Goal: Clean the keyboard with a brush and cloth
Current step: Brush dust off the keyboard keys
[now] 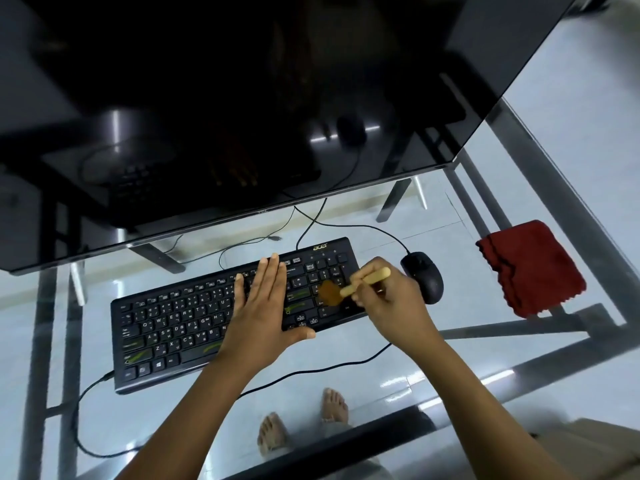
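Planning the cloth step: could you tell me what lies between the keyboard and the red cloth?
The head view shows a black mouse between keyboard and cloth; past it, bare glass.

Bare glass table (467, 282) between mouse (423, 276) and cloth (531, 268).

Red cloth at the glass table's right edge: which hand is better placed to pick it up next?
Probably the right hand: the folded red cloth lies on its side, beyond the black mouse. It must first drop the wooden-handled brush. The left hand lies flat on the black keyboard.
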`<state>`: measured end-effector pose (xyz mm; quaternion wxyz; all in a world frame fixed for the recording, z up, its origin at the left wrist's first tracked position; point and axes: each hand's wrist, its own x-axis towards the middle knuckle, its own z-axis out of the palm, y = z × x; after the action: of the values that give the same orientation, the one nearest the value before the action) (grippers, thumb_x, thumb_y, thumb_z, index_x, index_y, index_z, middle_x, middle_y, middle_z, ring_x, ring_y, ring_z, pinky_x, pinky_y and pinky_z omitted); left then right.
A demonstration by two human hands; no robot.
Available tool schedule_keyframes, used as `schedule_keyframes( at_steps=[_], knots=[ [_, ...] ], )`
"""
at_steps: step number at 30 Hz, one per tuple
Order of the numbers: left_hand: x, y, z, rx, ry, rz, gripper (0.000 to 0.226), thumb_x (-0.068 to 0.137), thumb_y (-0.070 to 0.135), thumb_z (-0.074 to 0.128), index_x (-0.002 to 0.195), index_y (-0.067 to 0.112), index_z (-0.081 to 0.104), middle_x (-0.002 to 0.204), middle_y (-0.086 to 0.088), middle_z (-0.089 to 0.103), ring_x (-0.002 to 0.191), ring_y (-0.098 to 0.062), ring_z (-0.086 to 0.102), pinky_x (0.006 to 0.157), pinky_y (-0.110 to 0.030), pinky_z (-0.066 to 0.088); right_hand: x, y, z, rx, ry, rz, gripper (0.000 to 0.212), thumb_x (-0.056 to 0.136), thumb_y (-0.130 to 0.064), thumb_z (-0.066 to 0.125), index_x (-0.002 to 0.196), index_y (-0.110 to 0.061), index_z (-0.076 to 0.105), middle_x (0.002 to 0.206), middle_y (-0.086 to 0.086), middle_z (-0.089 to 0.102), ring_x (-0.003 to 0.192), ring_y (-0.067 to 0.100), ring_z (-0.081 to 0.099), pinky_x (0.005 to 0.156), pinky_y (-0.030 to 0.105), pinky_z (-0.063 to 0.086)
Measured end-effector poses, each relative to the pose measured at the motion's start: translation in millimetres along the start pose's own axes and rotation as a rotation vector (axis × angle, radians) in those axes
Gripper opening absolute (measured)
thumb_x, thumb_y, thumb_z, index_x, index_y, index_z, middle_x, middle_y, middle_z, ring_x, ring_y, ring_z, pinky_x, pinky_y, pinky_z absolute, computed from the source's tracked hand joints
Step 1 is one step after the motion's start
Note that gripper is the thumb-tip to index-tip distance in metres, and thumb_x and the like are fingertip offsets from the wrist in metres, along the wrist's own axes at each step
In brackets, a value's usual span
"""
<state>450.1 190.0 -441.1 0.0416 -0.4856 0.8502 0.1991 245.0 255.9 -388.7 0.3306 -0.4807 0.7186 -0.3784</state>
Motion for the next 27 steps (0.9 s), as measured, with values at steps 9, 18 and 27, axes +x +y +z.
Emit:
schedule_keyframes(
  at_steps=[9,18,27],
  knots=[
    [0,0,0,0.0,0.008,-0.002,0.12,0.069,0.083,0.042,0.151,0.017,-0.016,0.155,0.005,-0.03,0.141,-0.009,-0.032,0.115,-0.043,-0.02,-9,3,-8,0.007,-0.011,0.011,0.017,0.089,-0.002,0.058,0.083,-0.018,0.061,0.078,-0.004,0.072,0.073,0.012,0.069,0.07,0.034,0.058],
    [-1,1,-2,-0.01,-0.007,-0.002,0.12,0.07,0.08,0.048,0.151,0.017,-0.015,0.155,0.005,-0.031,0.141,-0.009,-0.031,0.115,-0.043,-0.02,-14,12,-10,0.052,-0.02,0.008,0.011,0.09,-0.003,0.059,0.087,-0.013,0.061,0.076,-0.007,0.069,0.072,0.009,0.067,0.068,0.025,0.054],
    [10,26,-6,-0.024,0.001,0.077,0.108,0.076,0.079,0.036,0.153,0.016,-0.006,0.159,0.005,-0.02,0.143,-0.008,-0.026,0.118,-0.044,-0.014,-4,33,-86,0.363,0.542,0.144,0.01,0.088,-0.008,0.067,0.091,-0.016,0.061,0.088,0.008,0.071,0.085,0.021,0.072,0.08,0.036,0.058]
  ],
)
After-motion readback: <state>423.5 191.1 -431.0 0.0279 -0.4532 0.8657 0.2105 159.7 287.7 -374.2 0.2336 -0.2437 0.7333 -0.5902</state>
